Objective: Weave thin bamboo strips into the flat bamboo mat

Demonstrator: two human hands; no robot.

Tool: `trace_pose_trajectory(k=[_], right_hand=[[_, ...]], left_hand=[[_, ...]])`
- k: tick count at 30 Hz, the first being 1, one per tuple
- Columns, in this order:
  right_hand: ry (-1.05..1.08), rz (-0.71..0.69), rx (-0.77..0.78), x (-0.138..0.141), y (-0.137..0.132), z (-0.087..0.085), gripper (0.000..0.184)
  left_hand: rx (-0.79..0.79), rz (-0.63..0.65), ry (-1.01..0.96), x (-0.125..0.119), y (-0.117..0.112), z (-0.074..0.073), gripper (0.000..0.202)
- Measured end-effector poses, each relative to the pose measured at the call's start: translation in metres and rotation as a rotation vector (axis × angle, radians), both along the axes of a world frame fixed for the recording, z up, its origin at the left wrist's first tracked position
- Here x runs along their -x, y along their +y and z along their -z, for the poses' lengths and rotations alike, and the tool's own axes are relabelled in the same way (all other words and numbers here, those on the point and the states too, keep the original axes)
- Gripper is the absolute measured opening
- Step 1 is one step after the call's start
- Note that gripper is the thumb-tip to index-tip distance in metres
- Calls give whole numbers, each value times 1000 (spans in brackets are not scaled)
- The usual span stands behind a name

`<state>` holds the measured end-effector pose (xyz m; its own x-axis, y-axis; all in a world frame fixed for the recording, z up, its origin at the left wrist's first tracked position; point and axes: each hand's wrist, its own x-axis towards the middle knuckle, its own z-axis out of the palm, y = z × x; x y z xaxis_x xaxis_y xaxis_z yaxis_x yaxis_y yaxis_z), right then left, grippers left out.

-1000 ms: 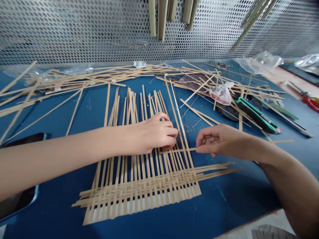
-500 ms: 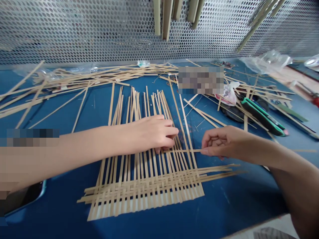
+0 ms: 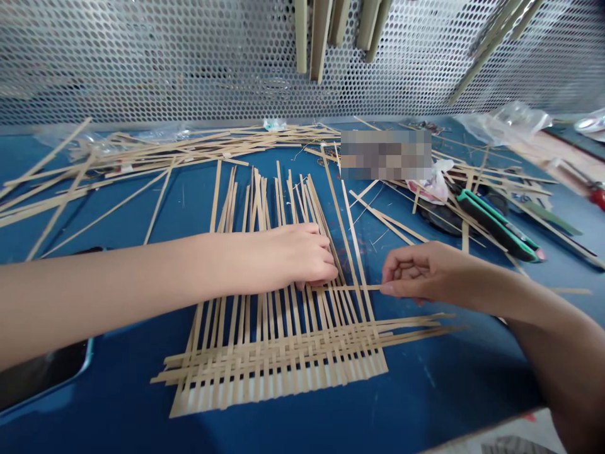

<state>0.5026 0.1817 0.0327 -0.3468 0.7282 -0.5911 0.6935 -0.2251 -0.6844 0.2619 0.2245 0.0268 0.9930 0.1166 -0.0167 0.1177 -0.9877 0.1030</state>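
Note:
A half-woven mat of pale bamboo strips (image 3: 278,353) lies on the blue table (image 3: 425,391), with several upright strips fanning away from me and a few cross strips woven near its front edge. My left hand (image 3: 297,255) rests curled on the upright strips, fingertips pressed down among them. My right hand (image 3: 418,271) pinches the end of a thin cross strip (image 3: 347,287) that runs left between the uprights toward my left fingertips.
Loose bamboo strips (image 3: 155,148) lie scattered across the back of the table. Green-handled cutters (image 3: 501,227) and crumpled plastic (image 3: 432,183) sit at the right. A phone (image 3: 42,372) lies under my left forearm. A perforated metal wall (image 3: 189,57) stands behind.
The view has shifted slightly. My left hand's fingers have curled down more onto the uprights. My right hand keeps its pinch on the cross strip and has barely moved.

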Motion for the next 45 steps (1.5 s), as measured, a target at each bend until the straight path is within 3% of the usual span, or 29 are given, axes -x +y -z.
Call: trace_pose_trajectory(k=[2,7,12,21,38,45], right_hand=[[3,-3,-4,0,0,1,18],[23,-2,7,-1,-1,2,20],[31,6,19,1,0,5,18],[23,-44,-2,2,4,8,20],[-44,-89,-231,16,-1,7,24],[-131,-112,-140,-1,8,-2,27]], left_hand=[[-31,5,-5,-1,0,2,17],[-309,-15,41,-2,-6,5,21],[-363,-32,103,-3,-12,1,25],[-253,5,83,5,-7,3,19],[-120,-127,172,4,-10,-10,24],[-135,-139,51,8,-9,-3,27]])
